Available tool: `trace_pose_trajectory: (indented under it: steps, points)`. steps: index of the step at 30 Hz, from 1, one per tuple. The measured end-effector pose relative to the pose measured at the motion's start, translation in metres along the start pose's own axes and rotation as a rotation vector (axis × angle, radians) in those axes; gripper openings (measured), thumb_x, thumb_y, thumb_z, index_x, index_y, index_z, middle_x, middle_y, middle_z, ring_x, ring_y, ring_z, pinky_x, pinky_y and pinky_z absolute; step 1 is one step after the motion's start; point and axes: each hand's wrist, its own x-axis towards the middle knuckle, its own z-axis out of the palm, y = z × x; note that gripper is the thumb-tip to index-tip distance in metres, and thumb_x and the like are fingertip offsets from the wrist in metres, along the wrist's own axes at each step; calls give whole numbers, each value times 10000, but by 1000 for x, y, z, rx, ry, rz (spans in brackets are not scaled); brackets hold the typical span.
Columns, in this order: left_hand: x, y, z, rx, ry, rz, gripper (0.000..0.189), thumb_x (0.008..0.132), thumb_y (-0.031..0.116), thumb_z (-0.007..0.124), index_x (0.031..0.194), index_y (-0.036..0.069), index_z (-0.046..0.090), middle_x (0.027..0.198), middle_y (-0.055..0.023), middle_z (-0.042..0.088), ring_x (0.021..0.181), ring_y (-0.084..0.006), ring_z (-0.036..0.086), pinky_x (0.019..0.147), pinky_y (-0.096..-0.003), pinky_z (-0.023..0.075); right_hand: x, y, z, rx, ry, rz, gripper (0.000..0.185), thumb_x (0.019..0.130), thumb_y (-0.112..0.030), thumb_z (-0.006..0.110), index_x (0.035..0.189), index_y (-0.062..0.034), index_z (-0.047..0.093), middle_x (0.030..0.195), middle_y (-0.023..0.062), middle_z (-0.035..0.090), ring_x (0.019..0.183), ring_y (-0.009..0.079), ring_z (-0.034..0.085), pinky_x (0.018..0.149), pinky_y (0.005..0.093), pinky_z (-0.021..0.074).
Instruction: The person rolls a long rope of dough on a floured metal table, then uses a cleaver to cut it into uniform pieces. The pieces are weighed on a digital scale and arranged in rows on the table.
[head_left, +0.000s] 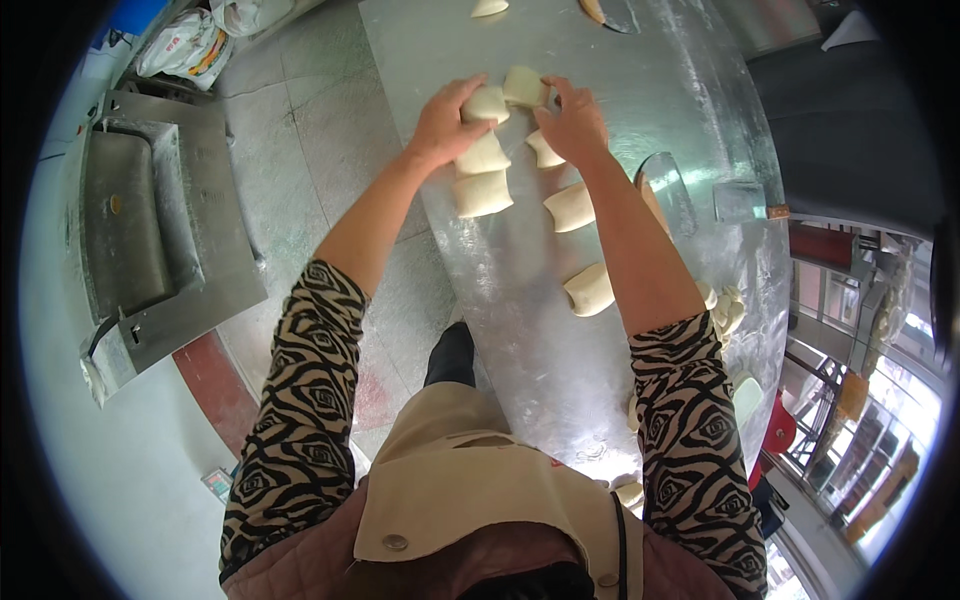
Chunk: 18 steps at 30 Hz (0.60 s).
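Note:
Pieces of pale dough lie on a metal worktable (525, 300). My left hand (448, 120) has its thumb and fingers around a dough piece (486, 105) at the upper end of a short column; two more pieces, one at the middle (482, 154) and one at the lower end (483, 194), lie against each other below it. At the right edge of a squarish dough piece (526, 87) are the fingertips of my right hand (574, 120). Beneath that hand and forearm lie a partly covered piece (545, 150), a thicker one (571, 207) and a rounded one (591, 289).
A clear-bladed scraper with a wooden edge (667, 191) lies right of my right forearm, with a clear block-like object (739, 202) beyond. Small dough scraps (727, 311) sit near the right edge. A metal machine (165, 225) stands on the floor at left, near white sacks (186, 49).

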Motion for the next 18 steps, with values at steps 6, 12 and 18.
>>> trace_pose_trajectory:
  steps: [6,12,18]
  points:
    - [-11,8,8,-297,47,6,585,912,123,755,1478,162,613,1554,-143,506,1376,-321,563,1143,-409,505,0,-35,6,-139,212,-118,636,920,-461,743,1503,-279,564,1464,118,570,1358,387,538,1069,583,475]
    - [-42,14,23,1,-5,115,457,905,243,762,1359,218,714,1576,-176,444,1429,-368,487,1164,-452,479,-48,-23,8,-149,82,32,635,913,-504,755,1491,-309,579,1450,94,574,1343,351,546,1052,553,489]
    - [-125,78,81,-38,-66,107,421,876,198,747,1286,106,722,1553,-219,446,1423,-442,444,1195,-518,378,-187,28,2,7,181,120,606,905,-406,787,1473,-301,601,1354,94,589,1271,343,575,1031,507,512]
